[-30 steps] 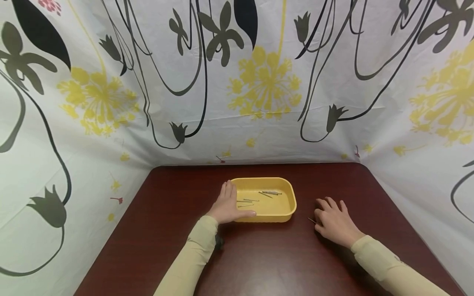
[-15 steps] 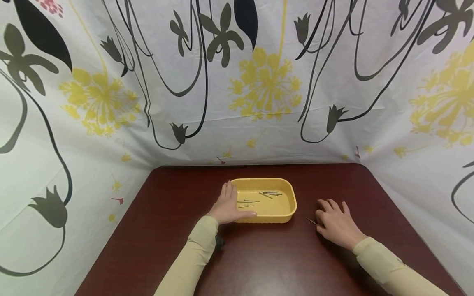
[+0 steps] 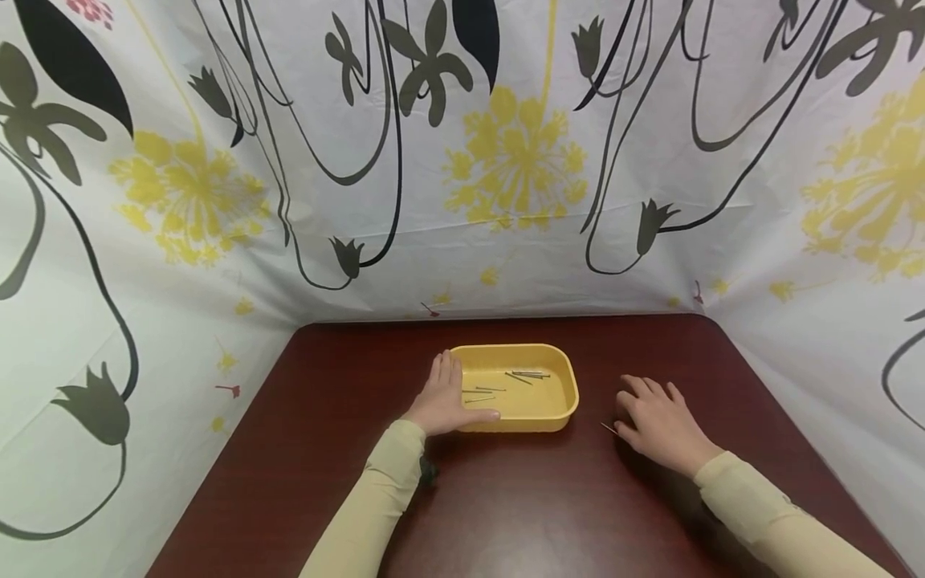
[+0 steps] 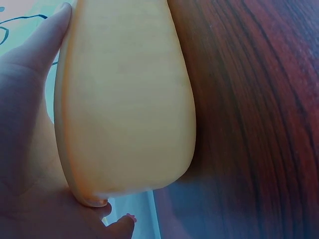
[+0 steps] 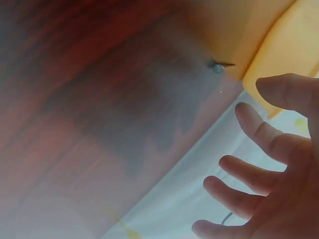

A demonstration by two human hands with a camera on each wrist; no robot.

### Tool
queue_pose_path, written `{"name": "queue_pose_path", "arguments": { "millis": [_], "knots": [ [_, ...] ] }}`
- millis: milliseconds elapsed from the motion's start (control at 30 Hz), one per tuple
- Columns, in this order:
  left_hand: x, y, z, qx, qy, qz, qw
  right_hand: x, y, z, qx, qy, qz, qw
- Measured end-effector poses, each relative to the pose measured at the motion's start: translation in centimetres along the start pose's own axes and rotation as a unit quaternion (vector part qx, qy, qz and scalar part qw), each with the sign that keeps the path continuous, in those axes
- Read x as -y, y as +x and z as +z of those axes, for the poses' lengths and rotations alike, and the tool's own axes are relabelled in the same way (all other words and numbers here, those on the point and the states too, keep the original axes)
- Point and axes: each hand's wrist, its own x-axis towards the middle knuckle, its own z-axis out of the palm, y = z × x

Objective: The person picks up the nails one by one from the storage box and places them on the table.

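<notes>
In the head view, my left hand (image 3: 441, 403) rests on the left end of a yellow plastic tray (image 3: 560, 421). Its fingers lie straight along that end, and the thumb stretches along the near rim. The left wrist view shows the tray's outer wall (image 4: 129, 99) close up, beside the thumb and palm. Several thin metal nails (image 3: 531, 375) lie inside the tray. A single nail (image 3: 609, 429) lies on the table right of the tray. Over it hovers my right hand (image 3: 663, 425), fingers spread and relaxed. In the right wrist view, the nail's head (image 5: 218, 68) shows apart from the fingertips.
The dark red-brown table (image 3: 520, 506) has rounded far corners. A white cloth (image 3: 462, 273) printed with flowers hangs behind it and along both sides. A small dark object (image 3: 428, 472), partly hidden, shows beneath my left wrist.
My right hand has shifted slightly right and away from the nail, and more of the nail shows. The left hand and the tray hold still. The head view has tilted slightly.
</notes>
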Motion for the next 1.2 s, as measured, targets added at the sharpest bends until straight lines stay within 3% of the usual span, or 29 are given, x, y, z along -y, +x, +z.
{"name": "queue_pose_path", "arguments": {
  "millis": [400,800,967,1200],
  "knots": [
    [0.0,-0.1,0.0,-0.003,-0.018,-0.001,0.9998,0.4,2.9,-0.4,-0.027,0.016,-0.015,0.999],
    [0.5,0.2,0.2,0.006,-0.01,-0.002,0.9999,2.5,6.6,-0.3,-0.053,0.067,-0.035,0.996],
    [0.4,0.2,0.2,0.006,-0.005,0.001,1.0,3.2,7.8,0.0,-0.045,0.071,-0.067,0.994],
    [0.4,0.2,-0.2,0.006,-0.002,0.0,1.0,4.4,9.9,0.5,0.007,0.097,-0.154,0.983]
  ]
}}
